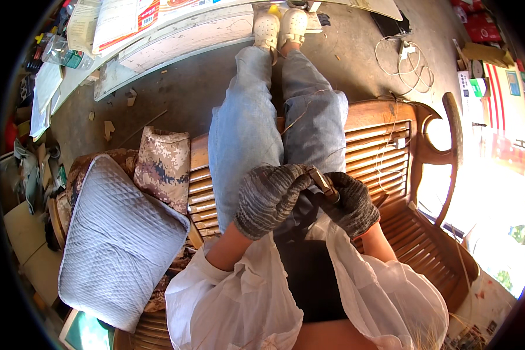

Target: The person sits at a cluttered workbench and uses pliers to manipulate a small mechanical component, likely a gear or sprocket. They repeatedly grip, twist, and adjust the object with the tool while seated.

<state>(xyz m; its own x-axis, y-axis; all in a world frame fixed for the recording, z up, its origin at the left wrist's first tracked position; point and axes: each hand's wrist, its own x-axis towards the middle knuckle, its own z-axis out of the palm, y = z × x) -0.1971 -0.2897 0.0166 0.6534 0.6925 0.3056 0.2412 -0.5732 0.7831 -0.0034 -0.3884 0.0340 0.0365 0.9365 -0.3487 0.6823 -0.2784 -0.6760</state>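
Both my hands wear dark grey knitted gloves and meet above my lap. Pinched between them is a small brown, blocky piece with a pale edge; its exact kind is too small to make out. My left hand is closed, its fingertips on the left end of the piece. Closed around the right, lower end is my right hand. The gloved fingers hide part of the piece. Beneath the hands lie my legs in blue jeans, stretched forward.
I sit on a slatted wooden bench with a curved armrest. To my left lie a grey quilted cushion and a camouflage cloth. A white cable trails over the floor. Ahead stands a low table with papers.
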